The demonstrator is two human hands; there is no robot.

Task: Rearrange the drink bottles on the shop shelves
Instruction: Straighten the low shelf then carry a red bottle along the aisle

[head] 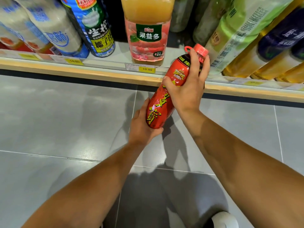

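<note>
Head view, red bottle (162,97) tilted in front of the shelf (102,72), right hand (187,87) grip round its neck, left hand (141,127) grip cupping its base, pink juice bottle (146,38) just up-left on the shelf, green-label bottles (238,30) crowding right behind the cap.

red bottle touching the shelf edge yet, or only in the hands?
Apart. In the head view the red bottle is tilted in front of the shelf, held by the left hand at its base and the right hand near the neck.
</note>
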